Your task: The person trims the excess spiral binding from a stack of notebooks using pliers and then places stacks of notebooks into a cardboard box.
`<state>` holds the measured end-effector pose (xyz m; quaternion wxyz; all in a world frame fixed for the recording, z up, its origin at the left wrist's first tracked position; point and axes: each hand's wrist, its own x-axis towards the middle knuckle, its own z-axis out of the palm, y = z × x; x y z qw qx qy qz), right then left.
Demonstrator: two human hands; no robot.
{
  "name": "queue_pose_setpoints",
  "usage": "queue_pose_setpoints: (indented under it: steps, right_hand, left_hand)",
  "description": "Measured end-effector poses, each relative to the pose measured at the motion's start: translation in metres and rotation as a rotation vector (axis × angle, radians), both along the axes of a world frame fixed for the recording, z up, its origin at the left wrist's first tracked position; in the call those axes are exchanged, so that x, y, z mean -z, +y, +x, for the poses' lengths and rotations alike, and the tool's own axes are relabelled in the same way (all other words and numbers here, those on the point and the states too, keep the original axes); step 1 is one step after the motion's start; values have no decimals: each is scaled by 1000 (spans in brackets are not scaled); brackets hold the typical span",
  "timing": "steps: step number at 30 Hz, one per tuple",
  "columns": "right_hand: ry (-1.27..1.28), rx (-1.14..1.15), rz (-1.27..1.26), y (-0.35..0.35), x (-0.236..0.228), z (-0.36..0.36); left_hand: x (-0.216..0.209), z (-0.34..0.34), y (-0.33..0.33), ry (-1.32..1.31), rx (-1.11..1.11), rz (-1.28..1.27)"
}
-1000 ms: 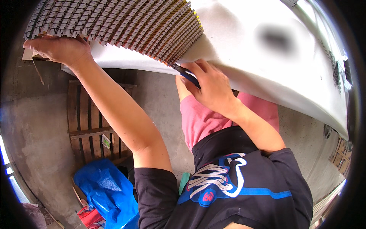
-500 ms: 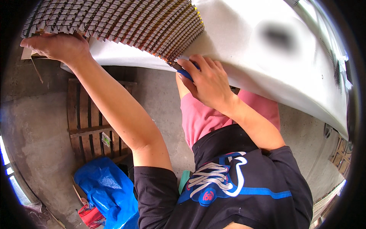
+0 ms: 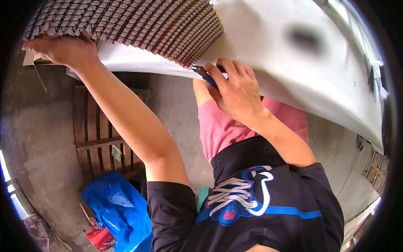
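A panel (image 3: 126, 25) of small pale blocks laced with dark and orange-brown strands fills the upper left. Under its near left edge is my left hand (image 3: 65, 50), palm up, with the thumb stretched along the edge; the fingers are hidden behind the panel. My right hand (image 3: 239, 86) is closed round blue-handled pliers (image 3: 205, 75). The small metal jaws point at the panel's near right corner, and I cannot tell whether they touch it. Beneath the panel lies a white sheet-like cover (image 3: 268, 54) with a draped front edge.
Below, a slatted wooden pallet (image 3: 94, 126) rests on the grey concrete floor (image 3: 46, 138). Blue plastic sheeting (image 3: 117, 206) and a red item (image 3: 100, 238) are at the lower left. More slatted wood (image 3: 375, 172) stands at the far right. My legs are under the cover's edge.
My right hand and the pliers have shifted slightly right, and the jaws now show apart from the fingers. My left hand and the panel have hardly moved.
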<state>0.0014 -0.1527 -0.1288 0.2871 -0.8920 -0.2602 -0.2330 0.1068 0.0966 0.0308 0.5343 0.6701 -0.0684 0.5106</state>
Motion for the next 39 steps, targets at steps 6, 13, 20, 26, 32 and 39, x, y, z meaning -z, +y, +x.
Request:
queue_pose_setpoints:
  steps: [6,13,20,26,32,39]
  right_hand:
    - [46,-10,-68,6,2,4]
    - [19,-1,-27,6,-1,1]
    - [23,2,-50,12,4,1]
    - [78,-20,-46,12,7,3]
    - [621,-177,219,8,-3,14]
    - [917,-225,365,4,1,26]
  left_hand:
    - [-1,3,2,-49,64,33]
    - [-1,-5,-16,-23,80,36]
    - [-2,-7,-19,-31,61,205]
    - [-7,-5,-24,-43,-21,201]
    - [-1,-8,-22,-20,9,182]
    - [-4,-6,-22,-44,-16,230]
